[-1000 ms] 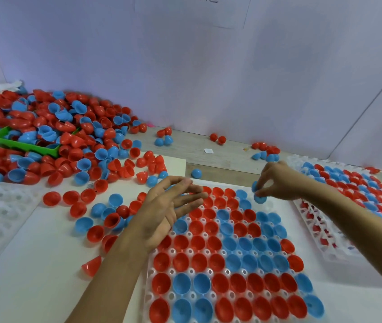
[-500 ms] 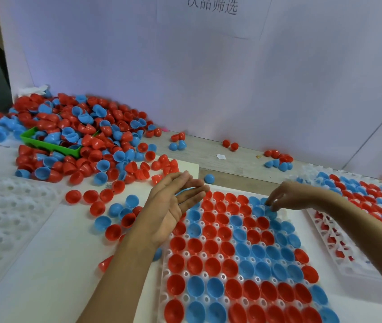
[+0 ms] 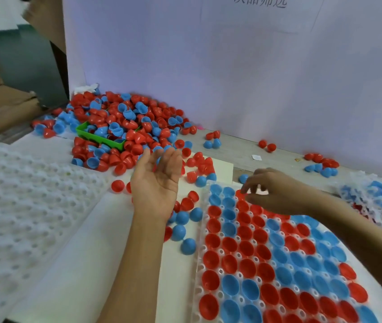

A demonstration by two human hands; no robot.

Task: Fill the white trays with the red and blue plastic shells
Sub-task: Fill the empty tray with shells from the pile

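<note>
The left hand (image 3: 156, 183) waits open and empty near the loose shells (image 3: 186, 245), while the right hand (image 3: 276, 194), fingers (image 3: 247, 186) loosely curled, holding nothing I can see, reaches over the nearly full white tray (image 3: 200, 268) to find empty cups.

A heap of red and blue plastic shells (image 3: 124, 127) lies far left against the wall, half burying a green plastic bin (image 3: 99, 138). An unfilled white dimpled tray (image 3: 22, 206) sits left; a shell-filled white tray (image 3: 266, 264) lies front right, another filled tray (image 3: 381, 197) beyond it.
</note>
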